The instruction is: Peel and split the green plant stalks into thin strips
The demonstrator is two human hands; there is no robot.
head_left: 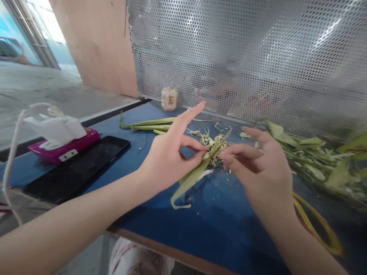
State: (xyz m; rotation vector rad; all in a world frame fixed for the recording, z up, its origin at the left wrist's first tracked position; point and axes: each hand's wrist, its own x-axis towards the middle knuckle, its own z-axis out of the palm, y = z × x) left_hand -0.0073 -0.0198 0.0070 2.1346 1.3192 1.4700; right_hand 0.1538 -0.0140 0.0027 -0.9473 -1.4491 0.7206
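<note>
My left hand (172, 152) pinches a green leaf strip (195, 175) between thumb and middle finger, with the index finger stretched up. My right hand (258, 168) grips the upper end of the same strip with curled fingers, just above the blue table (218, 225). The strip's lower end curls down and touches the table. A small heap of pale shredded fibre (210, 139) lies right behind the fingers.
Long green stalks (149, 124) lie at the back left. A pile of leaf scraps (321, 160) fills the right side. A black phone (77, 168), a pink and white device (60, 139) and a small jar (169, 98) stand to the left. Perforated metal screen (258, 57) behind.
</note>
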